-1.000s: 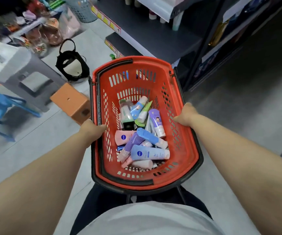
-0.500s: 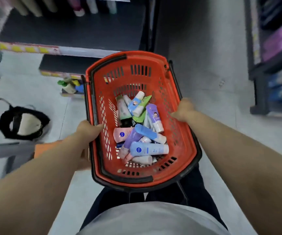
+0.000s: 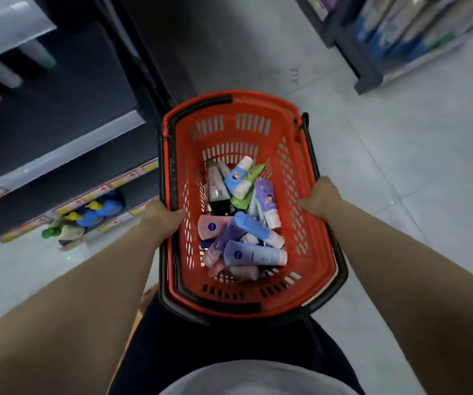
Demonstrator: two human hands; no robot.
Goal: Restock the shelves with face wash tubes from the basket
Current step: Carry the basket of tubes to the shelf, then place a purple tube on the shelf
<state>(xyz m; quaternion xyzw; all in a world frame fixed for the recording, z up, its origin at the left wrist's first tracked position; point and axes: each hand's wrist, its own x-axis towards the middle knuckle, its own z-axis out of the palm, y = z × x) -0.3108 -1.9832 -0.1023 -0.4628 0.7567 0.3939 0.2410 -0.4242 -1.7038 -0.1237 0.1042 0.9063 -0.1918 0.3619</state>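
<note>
Face wash tubes [image 3: 241,223], a loose heap of mixed colours, lie crosswise on the floor of the red basket [image 3: 258,108]. A pale blue tube [image 3: 254,253] lies uppermost at the near end, a pink tube [image 3: 211,226] beside it and a purple tube [image 3: 268,201] toward the right wall. The basket is held in the air in front of the person, its black handles folded down along the rim. The left hand [image 3: 161,220] grips the left rim with fingers curled over the edge, and the right hand [image 3: 322,196] grips the right rim likewise; neither holds a tube. To the left stand dark shelves [image 3: 67,104], with a few upright bottles at the back of an upper tier and coloured packs [image 3: 95,212] on the lowest. A second shelving unit [image 3: 400,38] stands well apart at the far right, across the pale tiled floor [image 3: 400,195]. The step in hand appears to be carrying the stock to its shelf. It is best done by keeping the basket level so the heap does not slide. The basket should then rest close beside the shelf, freeing a hand to lift the top tubes first.
</note>
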